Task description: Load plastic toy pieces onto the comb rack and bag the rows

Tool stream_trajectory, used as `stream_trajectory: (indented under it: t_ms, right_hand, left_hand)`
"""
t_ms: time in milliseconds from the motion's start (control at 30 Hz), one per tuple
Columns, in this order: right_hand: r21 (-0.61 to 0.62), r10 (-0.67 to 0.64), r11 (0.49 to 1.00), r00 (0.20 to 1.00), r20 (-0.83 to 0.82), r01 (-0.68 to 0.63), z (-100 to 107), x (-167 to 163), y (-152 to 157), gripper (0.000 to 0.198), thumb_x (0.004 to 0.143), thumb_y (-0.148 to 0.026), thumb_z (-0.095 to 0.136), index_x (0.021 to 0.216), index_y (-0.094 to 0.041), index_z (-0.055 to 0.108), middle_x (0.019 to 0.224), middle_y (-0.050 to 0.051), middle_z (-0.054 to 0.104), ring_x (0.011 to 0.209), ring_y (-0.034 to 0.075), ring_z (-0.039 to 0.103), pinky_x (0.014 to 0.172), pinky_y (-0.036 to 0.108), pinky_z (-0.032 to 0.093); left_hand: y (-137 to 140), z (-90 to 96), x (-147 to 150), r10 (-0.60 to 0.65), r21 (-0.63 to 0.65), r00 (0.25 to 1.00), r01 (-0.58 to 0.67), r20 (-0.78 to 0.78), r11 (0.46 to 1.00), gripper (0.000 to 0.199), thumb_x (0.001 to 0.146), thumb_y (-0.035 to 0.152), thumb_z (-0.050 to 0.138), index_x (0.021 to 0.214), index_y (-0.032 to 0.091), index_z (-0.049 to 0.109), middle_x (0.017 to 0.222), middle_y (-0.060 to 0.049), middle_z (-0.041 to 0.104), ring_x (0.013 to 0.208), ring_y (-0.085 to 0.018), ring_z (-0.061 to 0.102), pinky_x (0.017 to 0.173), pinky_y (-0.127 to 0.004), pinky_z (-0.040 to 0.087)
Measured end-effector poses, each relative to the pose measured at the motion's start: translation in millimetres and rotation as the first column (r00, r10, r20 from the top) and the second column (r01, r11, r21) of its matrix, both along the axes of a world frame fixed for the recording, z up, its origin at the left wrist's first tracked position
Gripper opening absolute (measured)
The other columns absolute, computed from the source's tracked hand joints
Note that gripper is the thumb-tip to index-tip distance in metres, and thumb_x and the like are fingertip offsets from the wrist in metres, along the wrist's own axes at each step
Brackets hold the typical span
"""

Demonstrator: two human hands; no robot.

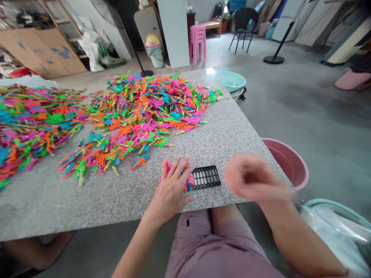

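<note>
My left hand [172, 183] lies palm down with its fingers spread over a small bunch of colourful plastic pieces [190, 181]. The pieces are pink, orange and blue, and mostly hidden under the hand. They cover the left end of a black openwork plastic basket [206, 177]; its right part shows bare mesh. To the right of the basket, my right hand [251, 175] is raised near the table's edge and smeared by motion. Its fingers look curled, but whether anything is in them cannot be made out.
A large heap of similar bright pieces [145, 104] spreads over the speckled stone table [232, 127], with more at the left [34, 127]. A pink tub [301, 173], a turquoise basin [232, 79] and a clear plastic bag [333, 235] stand beyond the right edge.
</note>
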State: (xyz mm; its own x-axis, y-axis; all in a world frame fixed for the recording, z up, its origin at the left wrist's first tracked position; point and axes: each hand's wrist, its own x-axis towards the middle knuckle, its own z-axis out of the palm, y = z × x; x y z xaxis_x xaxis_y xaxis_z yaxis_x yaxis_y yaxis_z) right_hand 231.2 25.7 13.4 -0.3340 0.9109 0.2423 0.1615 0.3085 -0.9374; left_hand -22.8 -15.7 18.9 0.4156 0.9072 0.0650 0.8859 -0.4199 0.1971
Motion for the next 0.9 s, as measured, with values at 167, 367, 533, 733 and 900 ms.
stream_trajectory:
  t_ms: [167,367,533,733,900]
  right_hand:
    - [-0.144,0.268,0.961,0.918,0.291,-0.235,-65.3,-57.8,-3.9,0.021,0.072,-0.010,0.063,0.092,-0.019,0.063,0.077,-0.001,0.059,0.060,0.010,0.053,0.058,0.023,0.042]
    - [-0.042,0.014,0.999,0.960,0.279,-0.003,-106.2,-97.5,-29.2,0.015,0.074,-0.003,0.059,0.079,-0.018,0.059,0.075,-0.001,0.051,0.064,0.012,0.051,0.059,0.022,0.040]
    - [0.154,0.067,0.982,0.965,0.254,-0.109,-118.6,-94.7,-26.8,0.011,0.088,-0.010,0.051,0.094,-0.018,0.056,0.087,0.006,0.060,0.080,0.019,0.056,0.072,0.028,0.045]
    - [0.328,-0.022,0.944,0.982,0.185,-0.041,-134.5,-93.1,-31.3,0.013,0.098,-0.019,0.041,0.102,-0.018,0.054,0.088,0.008,0.061,0.082,0.021,0.055,0.073,0.032,0.048]
    - [0.373,-0.086,0.928,0.979,0.185,0.011,-133.6,-93.7,-31.8,0.017,0.099,-0.019,0.039,0.104,-0.019,0.056,0.093,0.009,0.063,0.088,0.022,0.055,0.081,0.036,0.049]
  left_hand:
    - [-0.7,4.4,-1.4,-0.008,-0.046,1.000,0.009,0.028,0.999,0.061,0.080,0.011,0.061,0.138,0.021,0.043,0.160,-0.010,0.025,0.150,-0.030,0.012,0.119,-0.061,0.006]
    - [0.4,3.0,2.1,0.007,-0.041,1.000,-0.006,0.022,0.999,0.051,0.077,0.006,0.051,0.127,0.018,0.052,0.158,-0.010,0.030,0.149,-0.028,0.014,0.120,-0.060,0.005]
    - [-0.4,-0.2,6.3,0.039,0.010,0.997,-0.039,-0.064,0.999,0.039,0.081,0.012,0.051,0.119,0.017,0.057,0.159,-0.010,0.027,0.149,-0.030,0.015,0.119,-0.061,0.003]
    - [2.2,-3.0,11.0,0.048,0.000,0.994,-0.048,-0.096,0.999,0.047,0.083,0.011,0.049,0.129,0.016,0.052,0.161,-0.012,0.022,0.149,-0.030,0.014,0.117,-0.064,0.005]
    - [5.6,-4.5,16.7,0.035,0.016,0.992,-0.033,-0.119,0.999,0.047,0.084,0.009,0.045,0.130,0.011,0.052,0.160,-0.017,0.020,0.149,-0.033,0.012,0.116,-0.066,0.008]
